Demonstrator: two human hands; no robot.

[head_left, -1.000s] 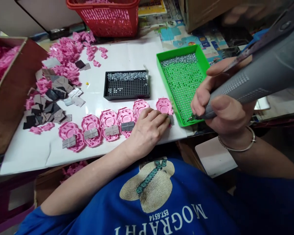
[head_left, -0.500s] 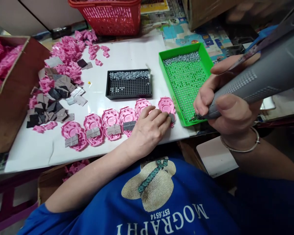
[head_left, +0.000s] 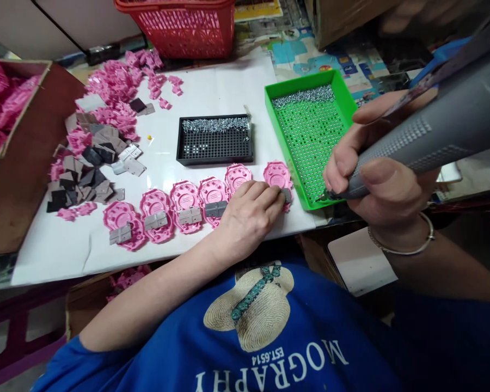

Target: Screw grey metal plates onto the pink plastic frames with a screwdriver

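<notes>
My right hand [head_left: 386, 169] is wrapped round a grey electric screwdriver [head_left: 433, 128]. Its tip is low over the near right corner of a green tray [head_left: 269, 103] of upright screws. My left hand [head_left: 251, 215] lies curled over the row of pink plastic shells, its fingertips on a small grey plate [head_left: 286, 195]. That plate sits on the rightmost pink shell [head_left: 277, 174]. Whatever is beneath the palm is hidden. To the left, several pink shells [head_left: 184, 198] stand in a row, most with a grey plate [head_left: 189, 216] across the lower part.
A black perforated tray [head_left: 216, 161] with loose screws stands behind the row. Grey and black plates [head_left: 100, 155] and pink parts [head_left: 114, 81] are heaped at the left, beside a box [head_left: 36, 141] of pink pieces. A red basket [head_left: 183, 32] stands at the back.
Both hands keep nearly the same pose. The screwdriver tip remains at the green tray's near corner, and the whole view has shifted very slightly.
</notes>
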